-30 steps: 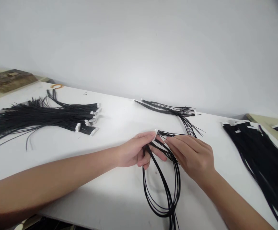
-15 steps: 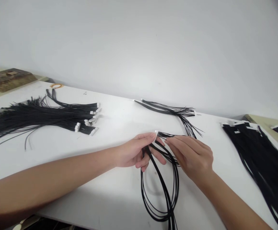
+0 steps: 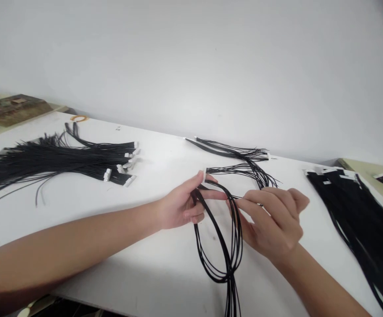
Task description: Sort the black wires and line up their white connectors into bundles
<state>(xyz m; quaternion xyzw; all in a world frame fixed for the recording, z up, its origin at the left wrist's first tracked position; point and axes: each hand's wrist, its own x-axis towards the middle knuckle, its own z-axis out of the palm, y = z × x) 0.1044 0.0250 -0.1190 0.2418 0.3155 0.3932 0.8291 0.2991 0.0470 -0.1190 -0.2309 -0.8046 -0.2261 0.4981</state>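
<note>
My left hand (image 3: 186, 200) grips a white connector (image 3: 205, 175) between thumb and fingers, its index finger stretched to the right. Black wires (image 3: 218, 233) run from the connector and hang in a loop below the hand; others stretch right toward the wires on the table. My right hand (image 3: 270, 220) is to the right of the loop, its thumb and index finger pinched together near the left index fingertip, around a thin black wire. The wire's end is too small to make out.
A big pile of black wires (image 3: 62, 160) with white connectors lies at left. More wires (image 3: 231, 152) lie at the back centre, and a thick black bundle (image 3: 359, 220) at right. An orange ring (image 3: 79, 118) and a brown board (image 3: 15, 110) are at back left.
My left hand has raised the connector slightly up and left, with its index finger now straighter. My right hand has turned, its other fingers spread more, and the wire loop has shifted a little left and up.
</note>
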